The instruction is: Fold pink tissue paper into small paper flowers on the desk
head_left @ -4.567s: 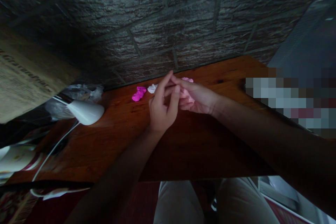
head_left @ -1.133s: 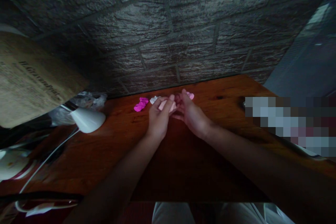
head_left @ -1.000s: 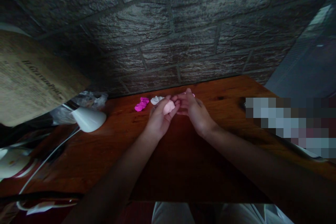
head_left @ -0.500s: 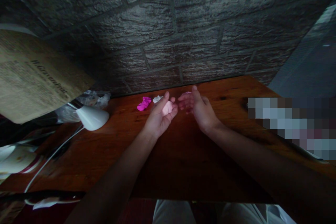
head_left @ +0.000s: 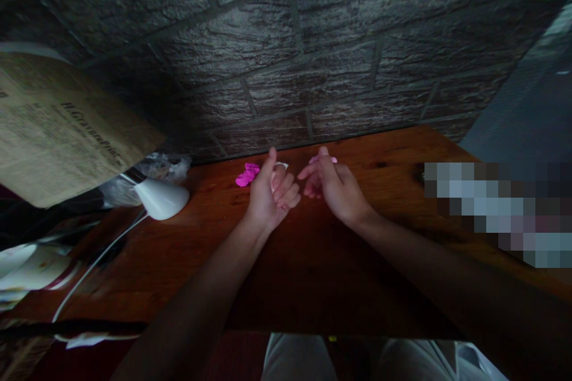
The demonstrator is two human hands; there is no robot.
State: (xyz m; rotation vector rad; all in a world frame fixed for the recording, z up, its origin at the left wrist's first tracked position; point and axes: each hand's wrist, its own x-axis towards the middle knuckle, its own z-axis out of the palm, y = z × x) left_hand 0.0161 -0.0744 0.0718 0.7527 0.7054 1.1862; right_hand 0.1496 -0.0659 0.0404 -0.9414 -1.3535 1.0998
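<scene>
My left hand (head_left: 273, 196) is closed, thumb up, its fingers curled around a pale pink clay-like lump (head_left: 274, 181) that is mostly hidden. Just right of it, apart, my right hand (head_left: 335, 184) holds nothing visible, with its fingers loosely bent and spread. Left of my left hand a bright pink crumpled piece (head_left: 247, 174) lies on the wooden table (head_left: 187, 262). A white piece (head_left: 282, 165) peeks out behind the left fingers. Behind the right thumb a light pink piece (head_left: 333, 159) is partly covered.
A lamp with a white socket (head_left: 163, 199) and a printed paper-like shade (head_left: 67, 125) stands at the left, its white cord (head_left: 100, 268) crossing the table. Clear plastic (head_left: 167, 166) lies behind it. A stone-patterned wall (head_left: 286, 71) borders the back edge; the right side is pixelated.
My left fingers have curled in over the pale pink lump, covering most of it. The right hand has tipped slightly, with its fingers more bent.
</scene>
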